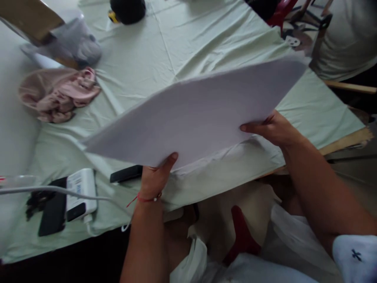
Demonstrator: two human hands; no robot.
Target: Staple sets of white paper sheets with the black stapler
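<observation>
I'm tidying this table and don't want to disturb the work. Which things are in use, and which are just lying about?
In use:
white sheet, held at its near edge by the left hand and right hand

Lying about:
pink cloth
white power bank
black phone
black round object
light green tablecloth

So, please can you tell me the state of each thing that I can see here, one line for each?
White sheet: lifted off the table, tilted, held at its near edge.
Left hand: gripping the sheet, thumb on top.
Right hand: gripping the sheet's edge.
Green tablecloth: spread out, creased.
Pink cloth: crumpled in a heap.
White power bank: lying flat, cable plugged in.
Black phone: lying flat.
</observation>
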